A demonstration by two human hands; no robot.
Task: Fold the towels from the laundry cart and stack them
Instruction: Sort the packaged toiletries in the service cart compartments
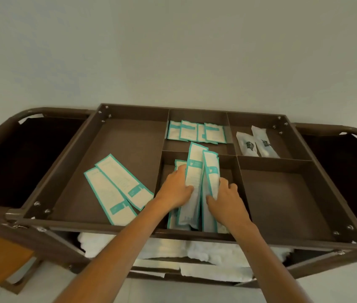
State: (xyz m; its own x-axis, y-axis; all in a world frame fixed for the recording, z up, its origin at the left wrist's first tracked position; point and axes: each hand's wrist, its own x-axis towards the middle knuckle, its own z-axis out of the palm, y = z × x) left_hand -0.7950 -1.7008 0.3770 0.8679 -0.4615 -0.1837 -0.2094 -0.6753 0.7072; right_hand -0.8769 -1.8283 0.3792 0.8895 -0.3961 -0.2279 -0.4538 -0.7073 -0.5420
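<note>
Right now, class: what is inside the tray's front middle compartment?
Long teal-edged packets, gripped by the left hand and right hand. The hands and packets cover most of the compartment floor beneath.

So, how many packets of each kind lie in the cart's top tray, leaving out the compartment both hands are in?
Long cream packets with teal borders, on the left: 2
Small square cream sachets with teal borders, back middle: 4
White wrapped packets with dark labels, back right: 2
Total: 8
The held packets in the left hand and right hand overlap too much to count.
</note>
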